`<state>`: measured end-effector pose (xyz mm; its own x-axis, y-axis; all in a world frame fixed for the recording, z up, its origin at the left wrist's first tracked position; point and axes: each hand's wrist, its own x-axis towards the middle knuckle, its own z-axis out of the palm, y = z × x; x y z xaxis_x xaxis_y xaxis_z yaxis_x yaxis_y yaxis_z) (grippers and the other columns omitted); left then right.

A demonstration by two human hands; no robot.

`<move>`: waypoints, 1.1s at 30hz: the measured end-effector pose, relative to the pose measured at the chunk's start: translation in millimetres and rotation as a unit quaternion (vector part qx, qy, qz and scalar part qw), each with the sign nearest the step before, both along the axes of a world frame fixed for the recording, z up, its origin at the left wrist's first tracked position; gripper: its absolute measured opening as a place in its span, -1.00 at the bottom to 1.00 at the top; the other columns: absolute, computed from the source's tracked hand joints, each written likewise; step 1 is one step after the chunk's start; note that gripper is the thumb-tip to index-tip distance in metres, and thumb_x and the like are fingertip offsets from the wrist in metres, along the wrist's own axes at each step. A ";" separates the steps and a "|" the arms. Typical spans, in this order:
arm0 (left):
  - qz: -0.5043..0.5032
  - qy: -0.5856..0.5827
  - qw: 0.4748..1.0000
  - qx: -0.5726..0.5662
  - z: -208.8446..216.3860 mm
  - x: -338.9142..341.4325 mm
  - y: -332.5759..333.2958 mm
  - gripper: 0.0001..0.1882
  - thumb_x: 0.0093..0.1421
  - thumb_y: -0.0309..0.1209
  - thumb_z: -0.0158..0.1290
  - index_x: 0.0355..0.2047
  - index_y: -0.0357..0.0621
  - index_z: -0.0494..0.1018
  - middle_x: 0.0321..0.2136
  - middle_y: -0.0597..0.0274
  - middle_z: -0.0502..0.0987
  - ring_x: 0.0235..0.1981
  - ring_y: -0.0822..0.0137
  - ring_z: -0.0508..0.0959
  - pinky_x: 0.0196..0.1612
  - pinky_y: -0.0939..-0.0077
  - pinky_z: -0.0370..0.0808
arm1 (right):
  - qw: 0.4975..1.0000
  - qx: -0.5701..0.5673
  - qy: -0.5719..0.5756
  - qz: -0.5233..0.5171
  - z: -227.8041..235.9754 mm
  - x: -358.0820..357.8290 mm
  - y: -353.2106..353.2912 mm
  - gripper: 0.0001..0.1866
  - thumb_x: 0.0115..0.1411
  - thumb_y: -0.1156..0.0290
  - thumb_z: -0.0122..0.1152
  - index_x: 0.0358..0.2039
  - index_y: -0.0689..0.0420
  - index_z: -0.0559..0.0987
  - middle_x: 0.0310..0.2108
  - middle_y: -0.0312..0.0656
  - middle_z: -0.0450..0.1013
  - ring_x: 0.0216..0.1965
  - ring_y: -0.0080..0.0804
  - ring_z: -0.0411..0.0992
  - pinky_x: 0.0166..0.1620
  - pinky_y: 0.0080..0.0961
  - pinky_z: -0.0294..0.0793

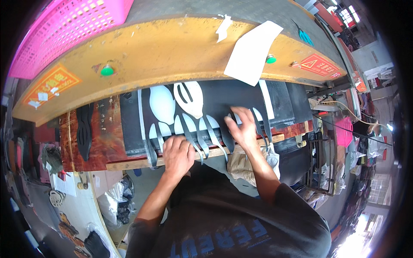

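Note:
A black sheet (228, 92) lies on the worn reddish board under the yellow beam. Several dark curved strips (213, 131) stand along its near side, some hanging past the board's edge, with pale patches between them. My left hand (177, 155) rests among the strips near that edge, its fingers bent together; whatever is under them is hidden. Over the strips to the right is my right hand (243, 129), with thumb and forefinger spread and nothing visible between them. Beyond the hands lie a white oval piece (162, 104) and a white slotted piece (194, 105).
The yellow beam (167, 51) crosses just beyond the sheet, bearing green buttons (107, 70) and a hanging white sheet (251, 53). A dark slotted piece (84, 133) lies at left. A pink basket (86, 30) and teal-handled snips (305, 38) rest above. A plastic bag (241, 167) hangs below.

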<state>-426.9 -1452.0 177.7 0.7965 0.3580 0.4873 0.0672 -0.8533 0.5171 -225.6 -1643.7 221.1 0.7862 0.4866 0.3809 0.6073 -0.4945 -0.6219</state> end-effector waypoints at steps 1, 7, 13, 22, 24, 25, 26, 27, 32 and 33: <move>-0.002 -0.022 1.000 -0.011 -2.0 3.8 -1.7 -0.84 0.17 -0.41 0.23 -0.28 -0.21 0.65 -0.08 0.06 0.61 0.04 -0.04 0.56 0.13 0.01 0.46 | 0.999 -0.047 0.009 0.001 2.0 -4.1 22.2 -0.40 0.21 0.16 0.50 0.21 0.16 0.63 0.22 0.14 0.50 0.29 0.15 0.44 0.34 -0.10 0.45; -0.002 -0.022 0.999 0.032 -34.5 -10.8 -12.7 -0.78 0.13 -0.46 0.22 -0.20 -0.24 0.62 0.08 -0.02 0.60 0.19 -0.11 0.54 0.27 -0.04 0.47 | 0.955 -0.273 -0.053 0.108 -12.9 -57.7 117.8 -0.02 0.03 -0.12 0.52 0.40 0.12 0.50 0.44 0.34 0.23 0.43 0.46 0.22 0.45 0.10 0.29; -0.002 -0.044 0.999 0.014 -56.7 -68.8 -52.2 -0.75 0.08 -0.48 0.21 -0.19 -0.19 0.60 0.07 0.01 0.61 0.16 -0.11 0.56 0.24 -0.04 0.50 | 0.940 0.033 0.277 0.197 -9.5 -61.3 62.2 -0.21 -0.06 0.36 0.60 0.28 0.09 0.66 0.47 0.10 0.29 0.47 0.02 0.28 0.46 -0.18 0.33; -0.031 0.113 0.987 -0.112 25.5 -66.1 -96.5 -0.31 0.04 0.09 0.49 -0.08 -0.27 0.62 -0.24 0.04 0.71 -0.15 -0.03 0.70 -0.08 0.11 0.62 | 0.822 0.158 0.520 0.171 -3.2 -58.5 17.5 -0.24 0.08 0.51 0.44 0.36 0.31 0.54 0.01 -0.04 0.64 -0.08 -0.46 0.58 0.04 -0.51 0.57; -0.050 0.165 0.973 -0.151 32.1 -40.4 -101.1 -0.30 0.09 0.12 0.46 -0.13 -0.32 0.59 -0.40 0.00 0.72 -0.33 -0.08 0.74 -0.25 0.08 0.66 | 0.815 0.180 0.524 0.170 -2.7 -59.7 18.7 -0.24 0.08 0.51 0.44 0.36 0.31 0.55 -0.04 -0.07 0.65 -0.07 -0.45 0.57 0.04 -0.50 0.57; -0.061 0.140 0.979 -0.139 30.0 -27.9 -102.3 -0.32 0.14 0.12 0.44 -0.18 -0.35 0.58 -0.46 -0.01 0.71 -0.40 -0.10 0.74 -0.32 0.06 0.66 | 0.814 0.183 0.526 0.167 -2.7 -58.9 19.9 -0.24 0.08 0.51 0.45 0.35 0.31 0.55 -0.02 -0.09 0.65 -0.06 -0.43 0.57 0.05 -0.49 0.57; -0.069 0.108 0.978 -0.165 24.8 -19.5 -100.1 -0.37 0.21 0.07 0.40 -0.24 -0.38 0.55 -0.47 -0.06 0.70 -0.40 -0.13 0.74 -0.30 0.06 0.67 | 0.805 0.191 0.537 0.165 -2.6 -57.6 20.6 -0.26 0.08 0.51 0.46 0.34 0.32 0.56 -0.01 -0.09 0.64 -0.06 -0.41 0.57 0.07 -0.48 0.57; -0.094 0.118 0.976 -0.156 18.1 -15.0 -98.5 -0.47 0.30 -0.05 0.34 -0.24 -0.40 0.54 -0.47 -0.07 0.70 -0.39 -0.14 0.74 -0.29 0.07 0.67 | 0.805 0.194 0.534 0.171 -2.9 -56.0 21.3 -0.26 0.08 0.51 0.46 0.34 0.33 0.56 0.00 -0.09 0.64 -0.05 -0.41 0.57 0.07 -0.47 0.58; -0.166 0.096 0.938 -0.289 -6.1 -39.4 -71.4 -0.79 0.46 -0.39 0.11 -0.26 -0.32 0.55 -0.45 -0.06 0.68 -0.46 0.02 0.72 -0.35 0.18 0.64 | 0.776 0.230 0.559 0.178 -6.9 -47.9 18.7 -0.23 0.09 0.46 0.48 0.35 0.36 0.53 0.01 -0.07 0.65 -0.08 -0.39 0.60 0.04 -0.47 0.61; -0.146 0.095 0.897 -0.407 -5.7 -63.1 -50.9 -0.82 0.44 -0.41 0.12 -0.18 -0.31 0.59 -0.40 0.09 0.69 -0.43 0.22 0.67 -0.35 0.34 0.61 | 0.776 0.236 0.556 0.180 -7.5 -46.2 18.6 -0.22 0.10 0.44 0.48 0.35 0.36 0.52 0.01 -0.06 0.65 -0.08 -0.40 0.60 0.03 -0.49 0.61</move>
